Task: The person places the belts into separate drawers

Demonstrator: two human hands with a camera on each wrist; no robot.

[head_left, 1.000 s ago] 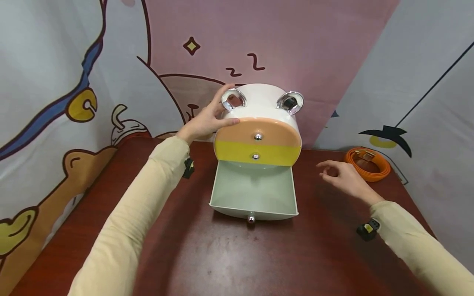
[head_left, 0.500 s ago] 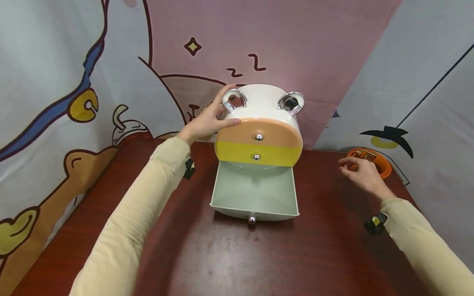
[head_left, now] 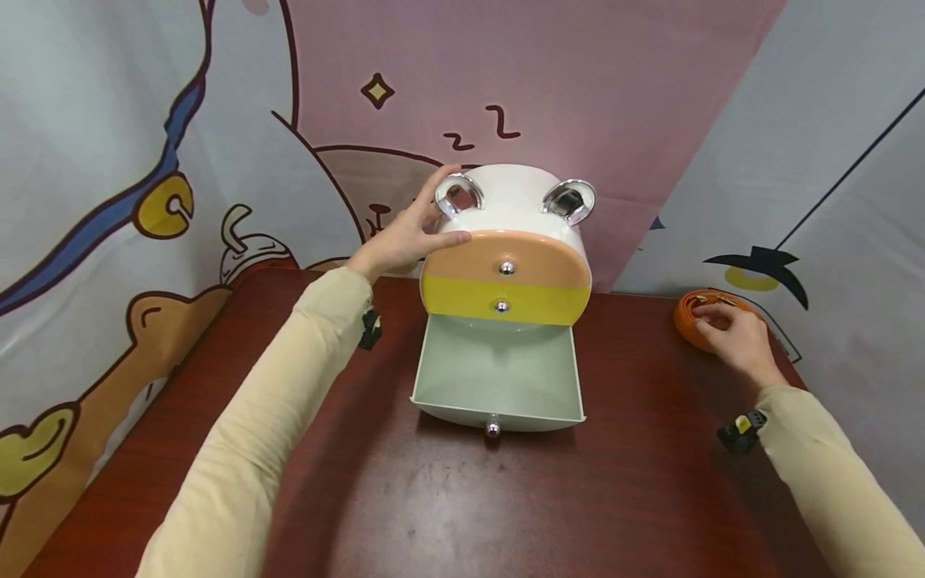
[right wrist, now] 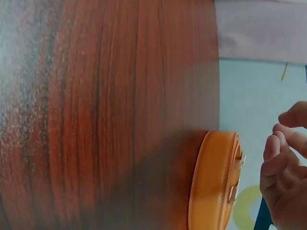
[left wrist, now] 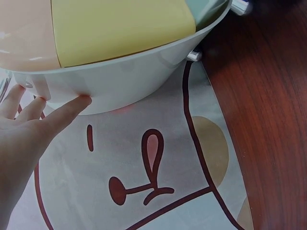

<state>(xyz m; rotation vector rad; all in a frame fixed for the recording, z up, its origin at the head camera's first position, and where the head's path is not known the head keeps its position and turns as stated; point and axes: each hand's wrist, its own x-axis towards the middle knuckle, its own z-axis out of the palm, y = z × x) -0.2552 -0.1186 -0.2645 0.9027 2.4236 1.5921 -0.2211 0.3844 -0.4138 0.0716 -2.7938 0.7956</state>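
two hands are at work on a dark red table [head_left: 448, 498]. the left hand [head_left: 405, 237] rests with straight fingers against the white side of the round drawer box [head_left: 506, 241], at about 10 o'clock of its front, near one chrome ear; the left wrist view shows the fingertips [left wrist: 79, 101] pressing the white shell, gripping nothing. the box stands at the middle back of the table. its peach and yellow upper drawers are closed, while the pale green bottom drawer [head_left: 497, 373] is pulled fully out towards 6 o'clock and looks empty. the right hand [head_left: 730, 337] is over at 3 o'clock from the box, on the coiled orange belt [head_left: 686, 315] by the table's far right edge. its fingers are loosely curled at the coil; whether they have closed round it i cannot tell, and in the right wrist view the fingers [right wrist: 283, 158] seem just off the belt [right wrist: 213, 182]. judging by this, opening is done; the belt is not yet lifted or stowed.
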